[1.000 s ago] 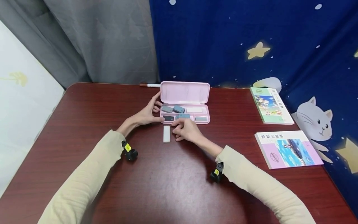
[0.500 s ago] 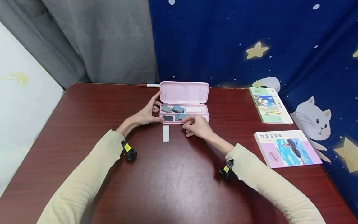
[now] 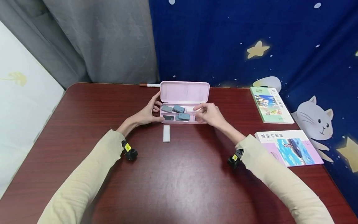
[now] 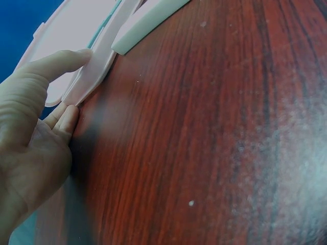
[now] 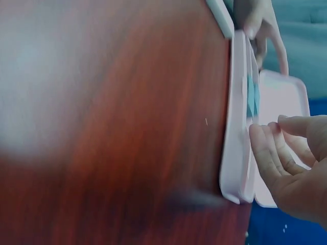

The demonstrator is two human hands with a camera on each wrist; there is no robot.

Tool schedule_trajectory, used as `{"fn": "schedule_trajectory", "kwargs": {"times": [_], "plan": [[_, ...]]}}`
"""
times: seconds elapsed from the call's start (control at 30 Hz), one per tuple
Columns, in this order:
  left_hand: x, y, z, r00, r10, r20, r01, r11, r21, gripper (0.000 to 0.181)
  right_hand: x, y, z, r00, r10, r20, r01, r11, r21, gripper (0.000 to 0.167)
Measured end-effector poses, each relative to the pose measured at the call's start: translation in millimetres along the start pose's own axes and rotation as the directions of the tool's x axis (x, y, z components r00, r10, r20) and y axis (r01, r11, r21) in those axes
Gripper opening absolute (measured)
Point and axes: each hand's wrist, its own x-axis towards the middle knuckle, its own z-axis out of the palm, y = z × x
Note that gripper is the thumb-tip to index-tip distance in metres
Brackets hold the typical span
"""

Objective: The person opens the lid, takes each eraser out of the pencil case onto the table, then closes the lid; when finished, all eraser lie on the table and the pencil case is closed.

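Note:
A pink case (image 3: 185,122) lies with its lid (image 3: 185,92) raised. Inside are a grey block (image 3: 167,109), blue-grey blocks (image 3: 178,109), (image 3: 184,116), a dark block (image 3: 168,118) and a white block (image 3: 189,109). My left hand (image 3: 145,115) holds the case's left end, thumb at its front corner and index finger up by the lid; in the left wrist view the thumb (image 4: 56,65) lies over the rim. My right hand (image 3: 211,115) hovers over the right compartments, fingers slightly bent around no visible object, partly hiding the white block and the front right compartment.
In front of the case, a white bar (image 3: 166,134) lies on the brown table (image 3: 156,186). Behind the case's left side is a marker (image 3: 149,85). Two books, one green-edged (image 3: 271,105) and one purple-edged (image 3: 291,149), lie at the right, near my right sleeve (image 3: 282,177).
My right hand has moved right and away from me, from beside the white bar to over the case's right compartments. My left hand has stayed at the left end.

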Motion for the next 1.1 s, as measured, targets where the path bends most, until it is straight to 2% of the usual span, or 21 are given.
{"fn": "schedule_trajectory", "kwargs": {"times": [0.13,0.23,0.43,0.57,0.7,0.93,1.1], "plan": [[0.3,0.2,-0.4,1.0,-0.011,-0.001,0.011,1.0,-0.002,0.107,5.8,3.9,-13.0,0.998,-0.063,-0.027,0.057,0.98,-0.189,0.018],[0.3,-0.1,0.4,1.0,-0.013,-0.005,0.013,1.0,-0.008,0.108,7.3,8.8,-17.5,0.995,-0.094,-0.02,0.086,0.962,-0.261,0.012],[0.5,-0.5,1.7,1.0,-0.009,-0.008,0.009,1.0,-0.015,0.109,7.6,15.6,-16.5,0.991,-0.136,0.009,0.131,0.935,-0.328,0.004],[0.6,-0.2,0.7,1.0,-0.01,-0.011,0.01,1.0,-0.015,0.108,9.1,15.4,-14.4,0.979,-0.198,0.043,0.199,0.897,-0.396,0.006],[-0.5,1.5,1.5,1.0,-0.012,-0.01,0.012,1.0,-0.013,0.108,8.5,14.0,-12.9,0.973,-0.217,0.083,0.231,0.866,-0.443,0.009],[0.4,2.1,0.8,1.0,-0.021,-0.009,0.021,1.0,-0.009,0.108,10.0,11.5,-10.7,0.969,-0.216,0.121,0.248,0.835,-0.49,0.01],[1.0,1.9,-0.1,1.0,-0.023,-0.005,0.023,1.0,-0.009,0.108,10.7,11.1,-10.3,0.966,-0.22,0.134,0.258,0.827,-0.5,0.011]]}}
